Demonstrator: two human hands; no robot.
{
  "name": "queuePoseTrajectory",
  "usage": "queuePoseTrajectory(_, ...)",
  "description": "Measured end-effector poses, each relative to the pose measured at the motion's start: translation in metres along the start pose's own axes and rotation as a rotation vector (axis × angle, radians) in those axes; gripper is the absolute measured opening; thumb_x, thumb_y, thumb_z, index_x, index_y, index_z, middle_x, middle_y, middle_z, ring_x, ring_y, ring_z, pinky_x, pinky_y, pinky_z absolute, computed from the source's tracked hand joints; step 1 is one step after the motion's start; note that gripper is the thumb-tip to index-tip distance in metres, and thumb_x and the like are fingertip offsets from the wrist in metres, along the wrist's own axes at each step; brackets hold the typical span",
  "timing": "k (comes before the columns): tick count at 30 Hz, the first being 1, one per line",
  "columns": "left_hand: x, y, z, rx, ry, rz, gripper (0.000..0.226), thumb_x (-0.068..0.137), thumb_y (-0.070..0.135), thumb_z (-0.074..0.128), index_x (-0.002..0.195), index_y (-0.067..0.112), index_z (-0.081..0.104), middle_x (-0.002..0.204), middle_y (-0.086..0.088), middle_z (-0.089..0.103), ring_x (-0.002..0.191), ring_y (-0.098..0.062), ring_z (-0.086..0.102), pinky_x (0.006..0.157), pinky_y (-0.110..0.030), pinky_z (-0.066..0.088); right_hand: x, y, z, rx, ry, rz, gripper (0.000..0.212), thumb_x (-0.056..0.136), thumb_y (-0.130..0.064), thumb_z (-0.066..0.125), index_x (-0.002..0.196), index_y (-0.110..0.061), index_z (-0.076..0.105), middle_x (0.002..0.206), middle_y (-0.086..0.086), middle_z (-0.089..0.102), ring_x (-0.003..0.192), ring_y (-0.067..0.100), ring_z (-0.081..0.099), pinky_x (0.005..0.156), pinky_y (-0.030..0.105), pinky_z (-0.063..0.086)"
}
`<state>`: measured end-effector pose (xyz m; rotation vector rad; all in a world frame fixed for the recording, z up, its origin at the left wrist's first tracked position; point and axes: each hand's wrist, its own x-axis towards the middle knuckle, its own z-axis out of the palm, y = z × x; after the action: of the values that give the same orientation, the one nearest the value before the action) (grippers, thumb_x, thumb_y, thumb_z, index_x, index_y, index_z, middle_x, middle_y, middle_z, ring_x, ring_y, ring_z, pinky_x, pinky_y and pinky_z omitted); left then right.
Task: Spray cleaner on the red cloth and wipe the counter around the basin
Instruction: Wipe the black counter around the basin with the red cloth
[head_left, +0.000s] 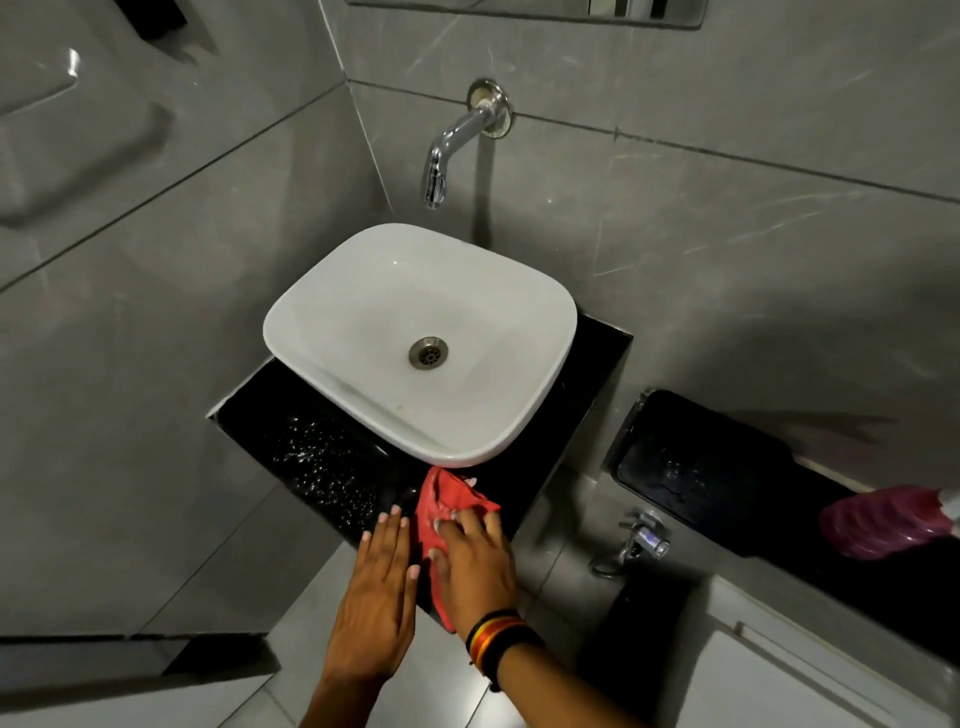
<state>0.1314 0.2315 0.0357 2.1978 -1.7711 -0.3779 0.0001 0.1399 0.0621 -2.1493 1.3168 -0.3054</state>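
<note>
A white basin (545, 312) stands on a black counter (291, 405). The red cloth (452, 496) lies on the counter's front edge, just below the basin's near corner. My right hand (475, 564) presses flat on the cloth, with banded bracelets at the wrist. My left hand (379, 587) rests flat on the counter edge beside the cloth, fingers spread, holding nothing. White droplets speckle the counter left of the cloth. A pink spray bottle (883, 519) lies at the far right on a dark ledge.
A chrome tap (449, 150) juts from the grey tiled wall above the basin. A dark ledge (691, 467) runs to the right, with a small chrome valve (641, 540) below it. Light floor tiles lie under my arms.
</note>
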Motion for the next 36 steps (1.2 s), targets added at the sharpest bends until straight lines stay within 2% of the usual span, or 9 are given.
queuePoseTrajectory(5, -0.001, -0.004, -0.004, 0.03, -0.018, 0.005, 0.061, 0.109, 0.044, 0.012, 0.163, 0.017, 0.005, 0.172, 0.001, -0.003, 0.159, -0.014, -0.001, 0.128, -0.035, -0.002, 0.0, -0.016, 0.006, 0.281, 0.023, 0.152, 0.036, 0.101, -0.023, 0.051, 0.135, -0.018, 0.062, 0.147, -0.001, 0.047, 0.136, 0.02, 0.043, 0.117, 0.029, 0.036)
queuePoseTrajectory(8, 0.002, -0.003, -0.011, 0.045, -0.014, 0.003, 0.062, 0.108, 0.044, 0.012, 0.163, 0.015, 0.005, 0.172, 0.0, -0.002, 0.159, -0.015, -0.001, 0.128, -0.037, 0.0, 0.003, -0.026, 0.004, 0.55, 0.07, 0.306, 0.031, 0.098, -0.006, 0.052, 0.124, -0.013, 0.067, 0.136, 0.003, 0.059, 0.123, 0.018, 0.057, 0.108, 0.023, 0.042)
queuePoseTrajectory(12, 0.01, -0.003, -0.022, 0.047, -0.007, 0.05, 0.061, 0.109, 0.041, 0.016, 0.163, 0.015, 0.005, 0.173, -0.002, 0.001, 0.159, -0.016, 0.0, 0.128, -0.039, 0.002, -0.005, -0.022, 0.001, 0.796, 0.155, 0.416, 0.026, 0.093, 0.001, 0.059, 0.106, -0.022, 0.064, 0.111, 0.002, 0.064, 0.105, 0.019, 0.063, 0.096, 0.032, 0.054)
queuePoseTrajectory(14, 0.017, -0.003, -0.025, 0.057, -0.022, 0.114, 0.061, 0.109, 0.04, 0.018, 0.163, 0.015, 0.006, 0.173, -0.004, 0.003, 0.159, -0.018, 0.002, 0.128, -0.041, 0.004, -0.012, -0.012, -0.001, 0.79, 0.2, 0.428, 0.027, 0.089, -0.007, 0.069, 0.097, -0.031, 0.058, 0.099, -0.003, 0.062, 0.092, 0.014, 0.064, 0.081, 0.023, 0.055)
queuePoseTrajectory(17, 0.03, 0.004, -0.021, 0.08, -0.076, 0.255, 0.06, 0.109, 0.035, 0.023, 0.162, 0.011, 0.011, 0.172, -0.006, 0.005, 0.159, -0.021, 0.005, 0.127, -0.044, 0.009, -0.011, 0.009, -0.006, 0.578, 0.345, 0.394, 0.013, 0.087, -0.025, 0.075, 0.09, -0.026, 0.062, 0.093, -0.008, 0.06, 0.083, 0.007, 0.061, 0.068, 0.009, 0.042)
queuePoseTrajectory(20, 0.04, 0.015, -0.007, 0.1, -0.125, 0.338, 0.06, 0.109, 0.032, 0.025, 0.162, 0.01, 0.011, 0.172, -0.007, 0.004, 0.159, -0.02, 0.002, 0.127, -0.045, 0.01, 0.009, 0.023, -0.008, 0.398, 0.469, 0.315, 0.01, 0.097, -0.017, 0.062, 0.104, -0.017, 0.068, 0.113, 0.0, 0.062, 0.106, 0.022, 0.061, 0.09, 0.028, 0.049)
queuePoseTrajectory(24, 0.043, 0.014, 0.009, 0.097, -0.139, 0.342, 0.06, 0.108, 0.031, 0.03, 0.162, 0.012, 0.013, 0.172, -0.005, 0.007, 0.159, -0.019, 0.003, 0.126, -0.044, 0.009, 0.038, 0.025, 0.007, 0.273, 0.345, 0.285, 0.041, 0.105, -0.014, 0.042, 0.145, -0.009, 0.052, 0.163, 0.005, 0.037, 0.155, 0.021, 0.024, 0.127, 0.032, 0.016)
queuePoseTrajectory(26, 0.048, 0.003, 0.011, 0.058, -0.161, 0.382, 0.061, 0.108, 0.03, 0.03, 0.163, 0.012, 0.013, 0.172, -0.004, 0.008, 0.159, -0.02, 0.006, 0.127, -0.045, 0.01, 0.044, 0.026, 0.02, 0.129, 0.322, 0.241, 0.048, 0.104, -0.016, 0.033, 0.149, -0.004, 0.047, 0.165, 0.009, 0.034, 0.156, 0.024, 0.02, 0.128, 0.037, 0.008)
queuePoseTrajectory(36, 0.136, -0.115, -0.05, 0.129, -0.282, 0.562, 0.056, 0.106, 0.03, 0.03, 0.157, 0.006, 0.033, 0.166, -0.012, 0.029, 0.157, -0.028, 0.02, 0.129, -0.047, 0.013, 0.053, 0.041, 0.047, -0.018, 0.47, 0.234, 0.043, 0.097, -0.012, 0.042, 0.129, 0.009, 0.061, 0.149, 0.024, 0.052, 0.145, 0.037, 0.041, 0.123, 0.053, 0.02)
